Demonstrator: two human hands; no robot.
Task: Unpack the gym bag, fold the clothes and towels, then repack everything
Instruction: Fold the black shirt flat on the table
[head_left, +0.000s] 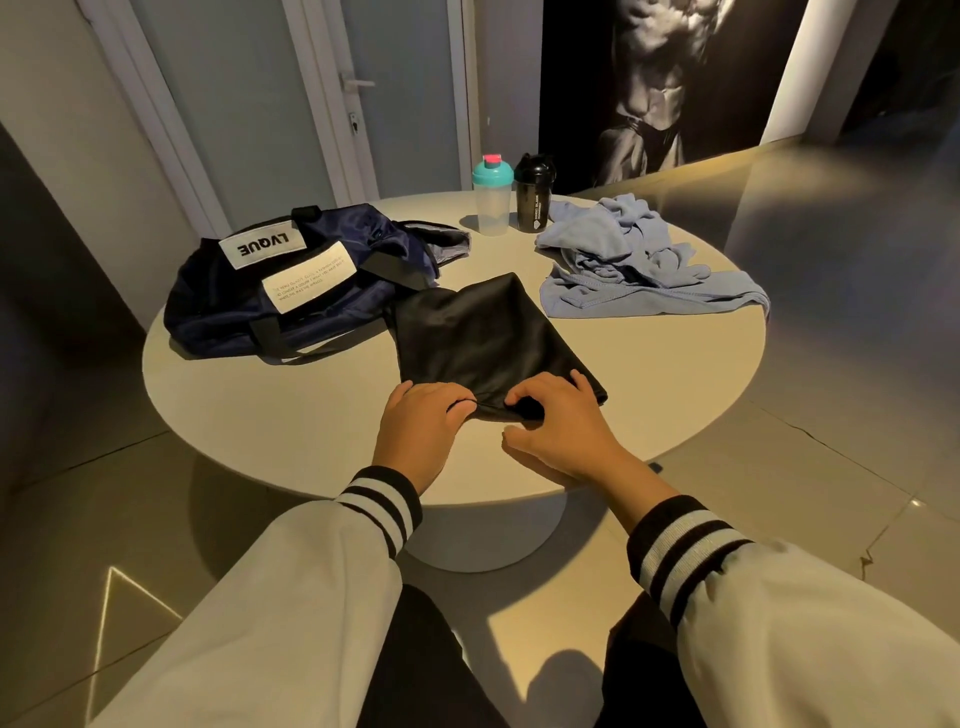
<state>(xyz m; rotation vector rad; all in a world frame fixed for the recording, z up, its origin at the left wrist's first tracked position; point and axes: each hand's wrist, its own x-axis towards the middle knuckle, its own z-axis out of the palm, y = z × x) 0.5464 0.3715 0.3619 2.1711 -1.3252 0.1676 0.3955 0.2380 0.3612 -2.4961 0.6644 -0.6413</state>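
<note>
Round pale table (311, 431) front and centre, set on a tiled floor, with a white door (249, 104) and a big dark poster (660, 78) behind it. On the table's left lay the navy gym bag (244, 306), slumped on its side, white labels facing up, its open end sagging toward the middle. And right at the near side was the black garment (483, 332), spread flat, its far corner touching the bag.

Both hands were on it! The left hand (421, 421) had its fingers curled over the garment's near edge, pinching a fold of cloth. The right hand (558, 421) sat just beside it, fingers bent down onto the same edge and thumb tucked beneath, gripping the bunched fabric. Striped cuffs showed on both white sleeves.

Over on the right side lay the crumpled light-blue cloth (623, 260), unfolded, apart from the black garment. At the far edge stood two shakers, upright and touching: the clear one with the teal lid (491, 200) and the black one (532, 195), between the bag and the blue cloth.
</note>
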